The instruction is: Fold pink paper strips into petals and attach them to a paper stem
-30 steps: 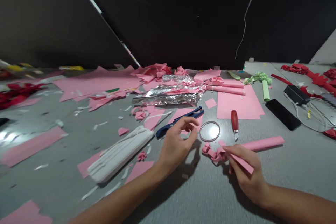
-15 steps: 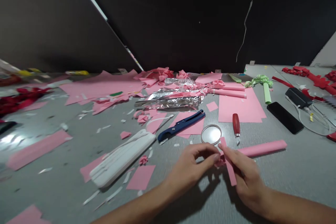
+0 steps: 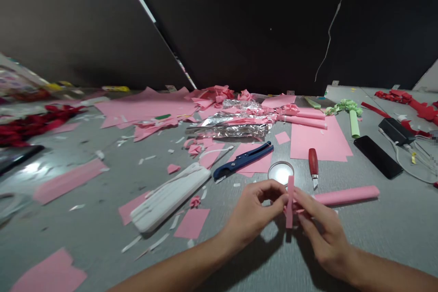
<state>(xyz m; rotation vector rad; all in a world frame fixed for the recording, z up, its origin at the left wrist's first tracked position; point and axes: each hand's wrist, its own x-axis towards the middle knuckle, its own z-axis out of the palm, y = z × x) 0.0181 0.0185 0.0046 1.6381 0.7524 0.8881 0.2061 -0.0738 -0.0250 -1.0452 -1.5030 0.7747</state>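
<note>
Both hands meet low in the right half of the view, over the grey table. My left hand [image 3: 255, 207] has thumb and forefinger pinched on pink paper at the near end of a pink paper roll [image 3: 349, 195]. My right hand [image 3: 323, 232] grips from the other side, fingers closed round the same end. A narrow pink paper strip [image 3: 290, 203] stands nearly upright between the fingertips. What lies under the fingers is partly hidden. Just beyond the hands are a ring-shaped roll of clear tape [image 3: 280, 173] and a craft knife [image 3: 313, 167] with a red handle.
Left of the hands lie a navy hand tool [image 3: 243, 159] and a white foam block [image 3: 171, 197]. Crumpled foil [image 3: 236, 131], pink sheets [image 3: 318, 141], a green paper flower [image 3: 354, 121] and a black phone [image 3: 378, 156] lie further back. A dark panel [image 3: 239, 27] rises behind.
The pink strip has turned from slanted to nearly upright, and the right fingers have shifted on it. The whole view has swung slightly left.
</note>
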